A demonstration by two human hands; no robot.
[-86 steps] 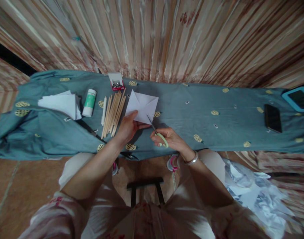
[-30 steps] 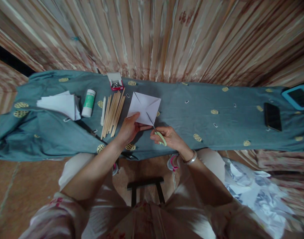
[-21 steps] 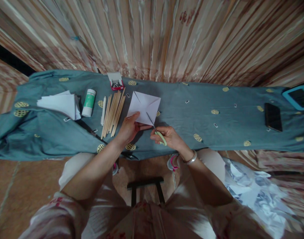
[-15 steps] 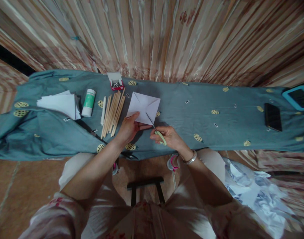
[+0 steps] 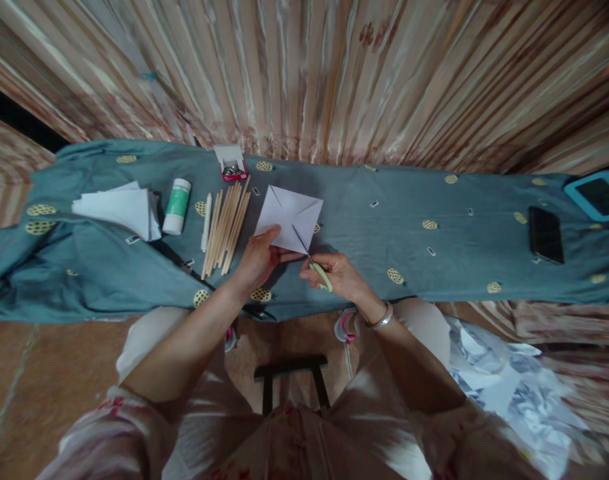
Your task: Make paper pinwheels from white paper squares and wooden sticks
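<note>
A square sheet of white paper [image 5: 288, 212] with slits running in from its corners is held by my left hand [image 5: 262, 257], thumb on top and fingers beneath. My right hand [image 5: 332, 273] is closed around the pale green handles of a pair of scissors [image 5: 320, 275]. The blades lie at the paper's near right corner and point in toward its middle. Just left of the paper, a bundle of thin wooden sticks [image 5: 227, 227] lies beside a white pen-like stick [image 5: 206, 222].
On the patterned green cloth [image 5: 359, 233] stand a small open box of metal pins [image 5: 232, 168], a green-and-white glue stick [image 5: 177, 207] and a stack of white paper [image 5: 117, 210]. Farther right lie a dark phone [image 5: 545, 235] and a blue-framed device [image 5: 599, 195]. A bag of paper scraps [image 5: 519, 393] sits below.
The paper has shifted very slightly to the right in my left hand. Both hands and the scissors are otherwise almost unmoved.
</note>
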